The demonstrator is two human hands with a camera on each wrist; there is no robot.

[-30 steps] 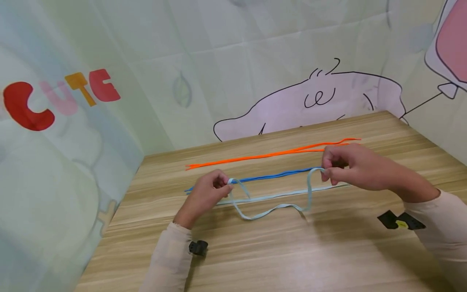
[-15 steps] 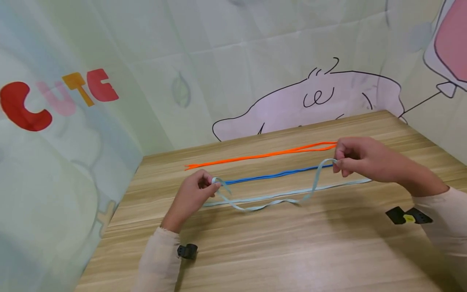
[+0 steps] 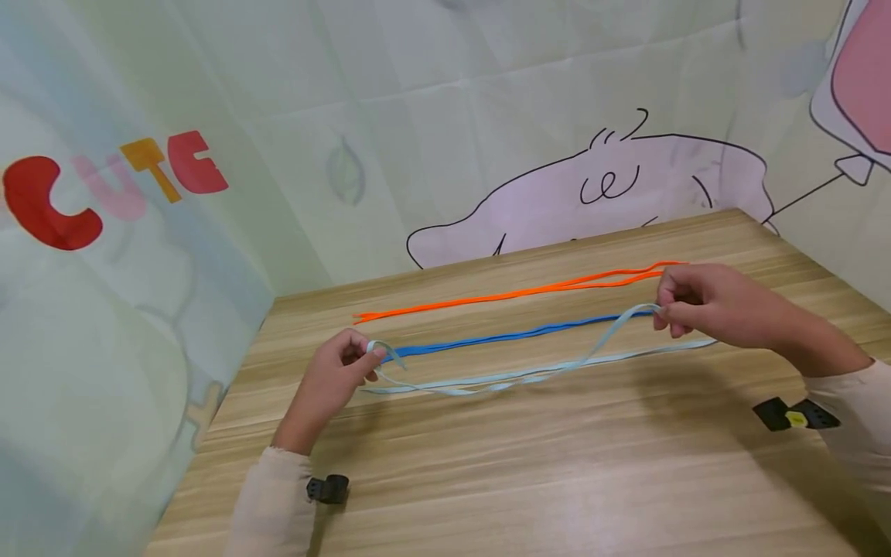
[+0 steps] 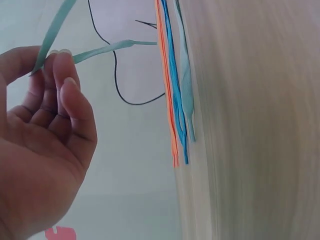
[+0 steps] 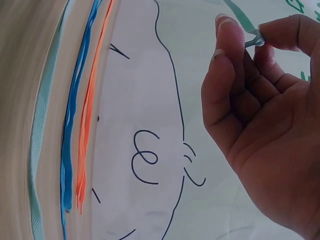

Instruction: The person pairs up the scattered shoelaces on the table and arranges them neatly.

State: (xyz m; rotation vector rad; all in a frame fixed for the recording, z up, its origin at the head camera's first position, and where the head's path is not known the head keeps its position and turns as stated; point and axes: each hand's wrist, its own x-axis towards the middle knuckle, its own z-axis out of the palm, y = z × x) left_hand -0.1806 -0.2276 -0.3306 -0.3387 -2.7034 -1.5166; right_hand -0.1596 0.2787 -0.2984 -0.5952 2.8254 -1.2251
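Observation:
A pale blue-green shoelace point(image 3: 612, 331) hangs in a shallow sag between both hands. My left hand point(image 3: 332, 373) pinches it between thumb and fingers near one end, and a short tail curls over. At the other end, my right hand point(image 3: 724, 303) holds the lace's tip between thumb and finger; the tip also shows in the right wrist view point(image 5: 256, 41). Below the sag, a second pale blue-green shoelace point(image 3: 668, 348) lies stretched across the table. Behind it run blue shoelaces point(image 3: 515, 336), laid lengthwise together.
Orange shoelaces point(image 3: 487, 299) lie farthest back, splitting apart toward the right. The wood-grain table point(image 3: 529, 480) ends at a printed cloth backdrop point(image 3: 431, 155). Dark wrist devices sit on the left sleeve point(image 3: 274, 495) and right sleeve point(image 3: 845, 402).
My hands have moved apart, the left one leftward and the right one rightward and slightly up. The held shoelace has straightened and sags less.

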